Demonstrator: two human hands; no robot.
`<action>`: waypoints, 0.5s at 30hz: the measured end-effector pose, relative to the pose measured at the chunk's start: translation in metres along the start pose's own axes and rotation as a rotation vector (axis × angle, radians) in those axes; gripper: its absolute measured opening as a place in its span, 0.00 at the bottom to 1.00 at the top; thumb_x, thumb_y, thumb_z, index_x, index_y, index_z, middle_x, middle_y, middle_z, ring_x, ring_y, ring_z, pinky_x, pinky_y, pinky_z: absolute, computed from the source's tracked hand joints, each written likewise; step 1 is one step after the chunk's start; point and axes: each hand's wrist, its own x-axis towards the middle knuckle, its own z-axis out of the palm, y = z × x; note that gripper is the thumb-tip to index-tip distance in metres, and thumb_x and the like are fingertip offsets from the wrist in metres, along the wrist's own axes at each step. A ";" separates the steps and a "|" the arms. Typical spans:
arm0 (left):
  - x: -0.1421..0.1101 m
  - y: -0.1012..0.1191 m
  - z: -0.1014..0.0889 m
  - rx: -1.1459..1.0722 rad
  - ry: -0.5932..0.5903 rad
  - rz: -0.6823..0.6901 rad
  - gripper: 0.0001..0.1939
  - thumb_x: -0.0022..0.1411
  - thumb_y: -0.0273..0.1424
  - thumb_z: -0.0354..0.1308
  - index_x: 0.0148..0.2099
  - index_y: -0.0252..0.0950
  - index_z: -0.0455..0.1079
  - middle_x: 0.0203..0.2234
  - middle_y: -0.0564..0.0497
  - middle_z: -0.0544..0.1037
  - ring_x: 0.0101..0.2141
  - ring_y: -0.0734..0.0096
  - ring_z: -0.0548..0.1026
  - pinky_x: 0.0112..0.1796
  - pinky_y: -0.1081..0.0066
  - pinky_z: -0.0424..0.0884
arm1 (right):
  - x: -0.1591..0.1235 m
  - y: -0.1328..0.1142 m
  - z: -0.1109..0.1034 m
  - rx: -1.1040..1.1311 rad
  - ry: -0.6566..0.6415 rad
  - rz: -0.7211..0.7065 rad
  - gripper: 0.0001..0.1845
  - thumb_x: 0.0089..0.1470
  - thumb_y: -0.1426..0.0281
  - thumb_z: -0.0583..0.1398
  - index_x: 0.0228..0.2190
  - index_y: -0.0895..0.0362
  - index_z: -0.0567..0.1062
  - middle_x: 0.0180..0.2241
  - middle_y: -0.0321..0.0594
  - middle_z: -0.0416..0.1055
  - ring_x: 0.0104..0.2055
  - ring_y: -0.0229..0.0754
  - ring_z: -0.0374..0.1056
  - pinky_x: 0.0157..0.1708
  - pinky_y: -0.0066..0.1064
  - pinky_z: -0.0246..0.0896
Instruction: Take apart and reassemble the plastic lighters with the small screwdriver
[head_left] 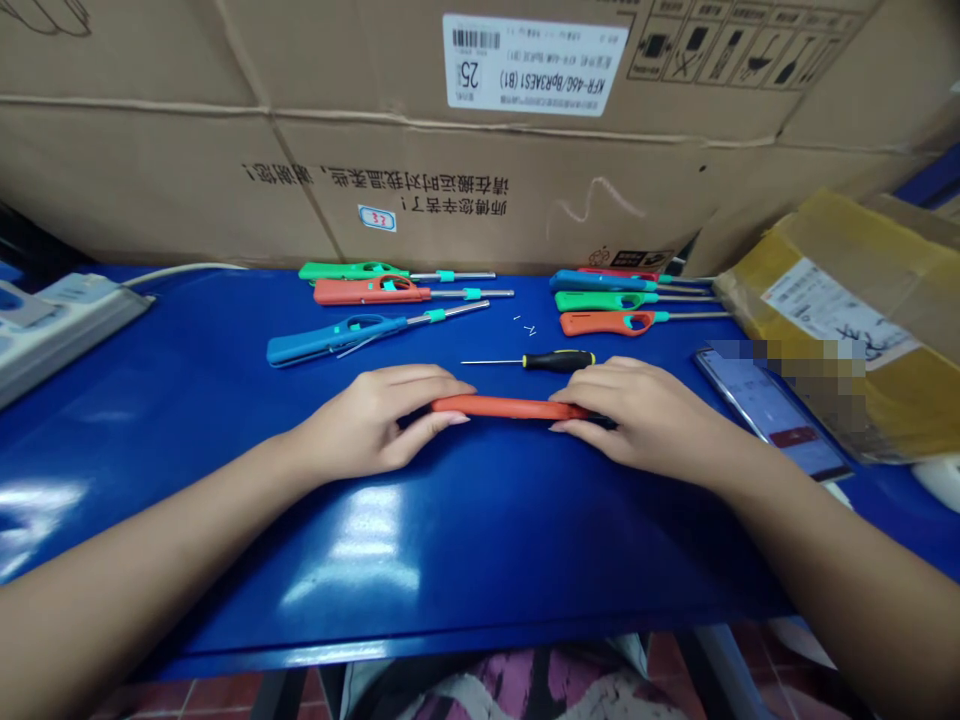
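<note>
Between my two hands is an orange lighter (510, 407), seen edge-on and lying crosswise just above the blue table. My left hand (390, 415) pinches its left end between thumb and fingers. The other end is in the closed fingers of my right hand (637, 415), which hide part of it; a dark tip shows beneath them. Just beyond the right fingers lies a black-and-yellow screwdriver (559, 361), its shaft pointing left. A few tiny screws (529, 330) are scattered behind it.
Back left lie a green lighter (352, 271), an orange-red lighter (375, 290) and a blue lighter (322, 343). Several more, including a green lighter (600, 301), lie back right. A phone (772, 415), taped box (832, 320), power strip (67, 320) and large carton (375, 150) surround them.
</note>
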 end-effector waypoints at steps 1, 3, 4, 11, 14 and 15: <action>0.000 -0.001 -0.001 0.000 0.002 -0.001 0.11 0.71 0.29 0.56 0.53 0.32 0.73 0.42 0.43 0.82 0.42 0.67 0.81 0.46 0.70 0.78 | 0.000 0.000 0.000 -0.027 -0.002 0.011 0.11 0.66 0.65 0.58 0.39 0.58 0.78 0.37 0.44 0.80 0.39 0.46 0.74 0.41 0.37 0.60; 0.000 -0.001 -0.002 -0.012 0.002 0.000 0.11 0.71 0.29 0.56 0.53 0.33 0.73 0.43 0.44 0.82 0.42 0.67 0.81 0.46 0.70 0.78 | -0.001 -0.001 -0.001 -0.069 -0.001 0.018 0.12 0.66 0.65 0.57 0.35 0.58 0.78 0.33 0.43 0.79 0.36 0.45 0.72 0.39 0.36 0.58; 0.000 -0.001 -0.002 -0.025 -0.006 0.000 0.11 0.71 0.29 0.56 0.53 0.33 0.73 0.42 0.44 0.82 0.42 0.67 0.81 0.46 0.70 0.78 | -0.001 -0.002 -0.001 -0.079 -0.004 0.014 0.13 0.66 0.65 0.57 0.34 0.58 0.78 0.32 0.43 0.78 0.35 0.44 0.72 0.39 0.36 0.57; 0.001 0.001 -0.003 -0.066 -0.101 -0.052 0.13 0.72 0.29 0.53 0.53 0.32 0.73 0.41 0.45 0.82 0.39 0.68 0.80 0.42 0.73 0.76 | 0.001 -0.002 -0.003 -0.005 -0.039 0.057 0.15 0.68 0.62 0.55 0.36 0.57 0.77 0.34 0.41 0.78 0.36 0.45 0.71 0.41 0.37 0.58; 0.001 0.000 -0.001 -0.061 -0.132 -0.111 0.14 0.74 0.29 0.49 0.55 0.34 0.72 0.44 0.46 0.82 0.41 0.68 0.80 0.43 0.72 0.75 | 0.003 -0.001 0.000 0.044 -0.009 0.070 0.15 0.68 0.61 0.54 0.42 0.57 0.76 0.40 0.43 0.79 0.41 0.46 0.72 0.44 0.38 0.61; 0.001 0.000 -0.001 -0.069 -0.150 -0.127 0.15 0.74 0.30 0.48 0.55 0.34 0.72 0.43 0.46 0.82 0.41 0.68 0.79 0.43 0.71 0.74 | 0.003 -0.001 0.001 0.047 -0.006 0.073 0.14 0.68 0.61 0.55 0.43 0.57 0.76 0.42 0.44 0.79 0.43 0.47 0.73 0.45 0.38 0.61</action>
